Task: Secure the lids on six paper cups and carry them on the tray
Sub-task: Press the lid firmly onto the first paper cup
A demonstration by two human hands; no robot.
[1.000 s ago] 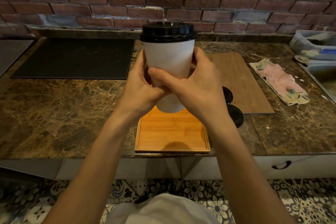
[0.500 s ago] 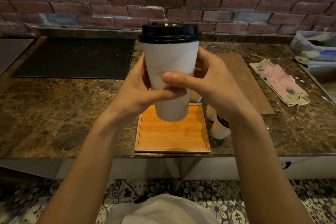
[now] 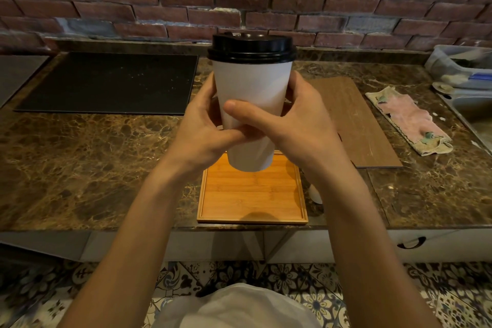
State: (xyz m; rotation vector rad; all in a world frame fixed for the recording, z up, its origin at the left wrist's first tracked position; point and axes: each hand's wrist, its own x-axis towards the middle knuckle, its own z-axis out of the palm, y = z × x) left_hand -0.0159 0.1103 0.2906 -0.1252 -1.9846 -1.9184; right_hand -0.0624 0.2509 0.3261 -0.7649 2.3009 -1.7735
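Observation:
I hold a white paper cup (image 3: 251, 82) upright in the air above the wooden tray (image 3: 253, 194). A black lid (image 3: 251, 48) sits on the cup's rim. My left hand (image 3: 205, 128) grips the cup's left side, and my right hand (image 3: 287, 125) grips its right side with the thumb across the front. The tray lies bare at the counter's front edge. A bit of another white cup (image 3: 315, 194) shows to the right of the tray, mostly hidden behind my right forearm.
A black mat (image 3: 106, 82) lies at the back left of the marble counter (image 3: 80, 162). A wooden board (image 3: 354, 120) and a pink cloth (image 3: 410, 122) lie to the right. A sink and a plastic tub (image 3: 458, 66) are at the far right. A brick wall stands behind.
The cup has come a little higher and closer to me. My right thumb has shifted across its front. The other cups, seen half a second ago, are hidden behind my right arm.

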